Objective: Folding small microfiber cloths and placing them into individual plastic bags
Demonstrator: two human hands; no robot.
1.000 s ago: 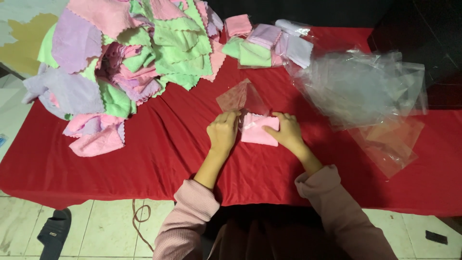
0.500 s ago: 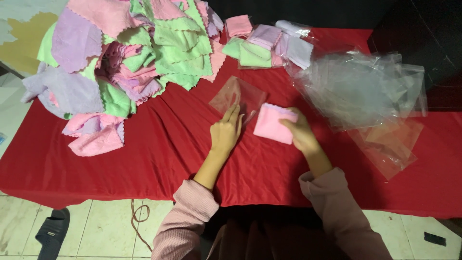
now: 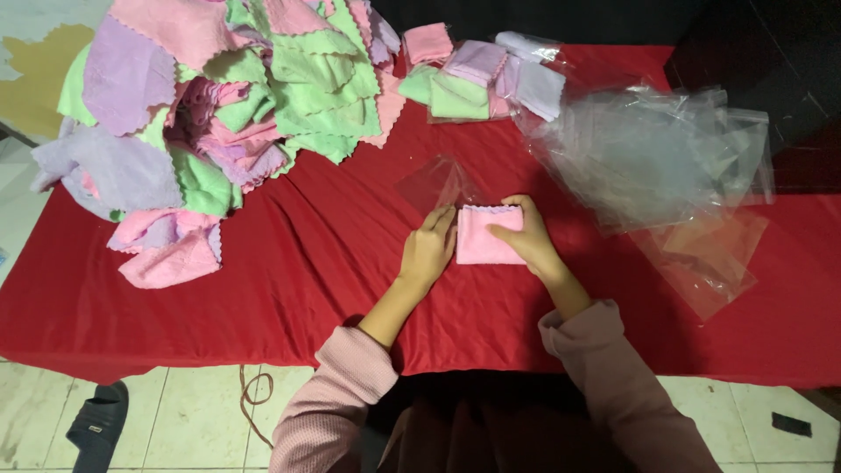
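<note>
Folded pink cloth [image 3: 484,235] flat on red tablecloth [image 3: 307,263], pinned between both hands. Right hand [image 3: 524,241] clamped on cloth's right edge, thumb on top, fingers curled over far corner. Left hand [image 3: 429,247] pressed flat at cloth's left edge, fingers together, touching it and the near end of one clear plastic bag [image 3: 435,182] lying just beyond the cloth. Cloth apparently folded and lined up with bag mouth but not yet inside; bagging step looks just at its start. Beyond the cloth, near the tablecloth's far edge: small group of folded cloths [image 3: 477,74], roughly six or seven, some apparently already in clear wrap, exact count hard to tell. Far left of the cloth: big loose heap of unfolded cloths [image 3: 201,96] in pink, green, lilac, dozens, too tangled to count, so most work seemingly left. Right of the cloth: stack of empty clear bags [image 3: 653,153], many, uncountable. One dark slipper [image 3: 95,425] on floor tiles, below tablecloth's left corner.
</note>
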